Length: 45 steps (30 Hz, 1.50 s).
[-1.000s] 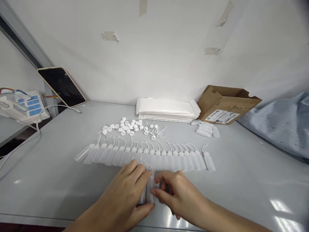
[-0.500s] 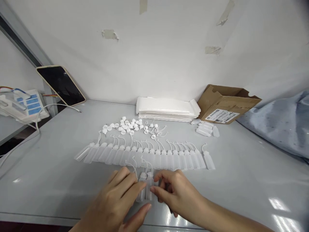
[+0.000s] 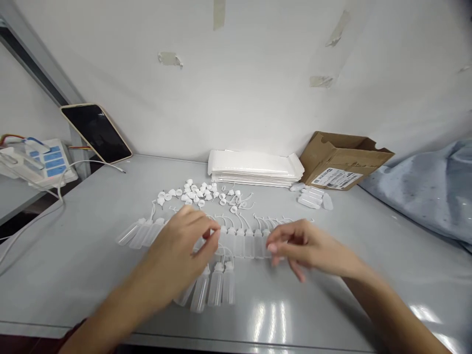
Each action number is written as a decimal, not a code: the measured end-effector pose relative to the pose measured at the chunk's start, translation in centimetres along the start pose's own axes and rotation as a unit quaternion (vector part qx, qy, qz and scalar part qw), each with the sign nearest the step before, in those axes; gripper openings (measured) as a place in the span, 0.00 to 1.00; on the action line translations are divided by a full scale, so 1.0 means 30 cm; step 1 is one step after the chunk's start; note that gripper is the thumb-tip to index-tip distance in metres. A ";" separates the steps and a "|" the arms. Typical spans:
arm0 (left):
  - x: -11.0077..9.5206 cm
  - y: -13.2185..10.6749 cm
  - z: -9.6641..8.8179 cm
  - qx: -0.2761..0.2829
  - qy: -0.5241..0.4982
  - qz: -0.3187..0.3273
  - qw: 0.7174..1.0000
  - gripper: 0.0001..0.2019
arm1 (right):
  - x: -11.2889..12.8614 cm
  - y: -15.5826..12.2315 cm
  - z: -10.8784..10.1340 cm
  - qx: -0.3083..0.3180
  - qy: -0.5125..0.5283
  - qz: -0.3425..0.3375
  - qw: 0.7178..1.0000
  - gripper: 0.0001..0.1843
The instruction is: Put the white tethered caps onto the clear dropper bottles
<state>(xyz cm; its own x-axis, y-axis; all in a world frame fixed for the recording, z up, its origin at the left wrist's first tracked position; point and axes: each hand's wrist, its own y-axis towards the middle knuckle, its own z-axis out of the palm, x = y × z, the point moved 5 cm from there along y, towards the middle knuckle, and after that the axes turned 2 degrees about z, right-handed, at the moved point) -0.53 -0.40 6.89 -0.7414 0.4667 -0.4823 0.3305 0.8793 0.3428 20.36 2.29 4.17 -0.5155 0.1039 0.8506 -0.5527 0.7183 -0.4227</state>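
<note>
While empty, loosely curled hands [image 3: 184, 246] [image 3: 304, 246] hover at the bottle row [image 3: 240, 244], open tabletop [image 3: 265, 290] reaches the near edge [image 3: 221, 341].

The bottles [image 3: 216, 286] look like smooth, translucent plastic, the box [image 3: 346, 158] like matt cardboard; the counter [image 3: 309, 314] is smooth and glossy.

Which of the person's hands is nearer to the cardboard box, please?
The right hand. It is by the right part of the bottle row, in front of the cardboard box. The left hand is farther left, away from it.
</note>
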 end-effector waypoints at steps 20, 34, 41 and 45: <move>0.073 0.326 0.240 0.171 0.058 -0.010 0.984 0.13 | -0.209 0.088 -0.397 -0.440 -0.422 -0.157 0.777 0.14; 0.134 0.292 0.134 0.003 -0.055 -0.110 0.992 0.10 | -0.249 0.079 -0.450 -0.405 -0.450 -0.111 0.788 0.07; 0.160 0.284 0.110 -0.004 -0.066 -0.109 0.992 0.10 | -0.238 0.086 -0.436 -0.410 -0.457 -0.140 0.777 0.10; 0.160 0.279 0.100 -0.013 -0.026 -0.052 0.998 0.10 | -0.185 0.058 -0.414 -0.444 -0.457 -0.182 0.749 0.11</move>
<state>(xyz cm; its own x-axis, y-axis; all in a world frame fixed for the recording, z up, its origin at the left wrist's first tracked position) 0.44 9.49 5.03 -0.7389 0.3774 -0.5582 0.2371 0.9211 0.3088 30.39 11.52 2.62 -0.8938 -0.4325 0.1181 -0.3209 0.8012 0.5051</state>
